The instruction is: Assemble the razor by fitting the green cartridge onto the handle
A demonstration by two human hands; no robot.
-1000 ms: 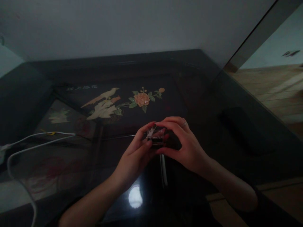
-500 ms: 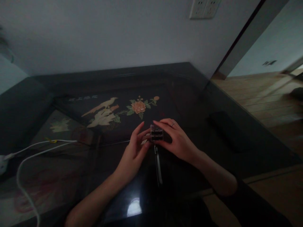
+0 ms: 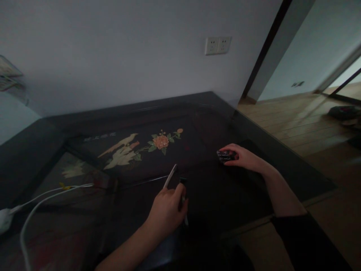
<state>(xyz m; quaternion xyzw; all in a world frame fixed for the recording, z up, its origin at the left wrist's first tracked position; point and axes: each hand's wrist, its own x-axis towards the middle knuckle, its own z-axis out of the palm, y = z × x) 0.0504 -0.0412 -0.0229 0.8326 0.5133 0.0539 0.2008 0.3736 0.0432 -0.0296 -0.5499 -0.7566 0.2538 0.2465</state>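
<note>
Dim light falls on the dark glossy table (image 3: 242,192) set against a pale wall, and on it, toward the right edge, lies the small dark box (image 3: 225,156) with my right hand (image 3: 244,158) closed around it, fingers wrapped over its far side. My left hand (image 3: 167,210) sits nearer me, curled around a thin white stick (image 3: 170,176) that points up and away, with a second slim tool (image 3: 184,199) just beside its fingers. Farther out are the inlaid bird and flower picture (image 3: 138,146), a white cable (image 3: 42,197) at the left, a wall socket (image 3: 217,45) and wooden floor (image 3: 296,120) through the doorway.
</note>
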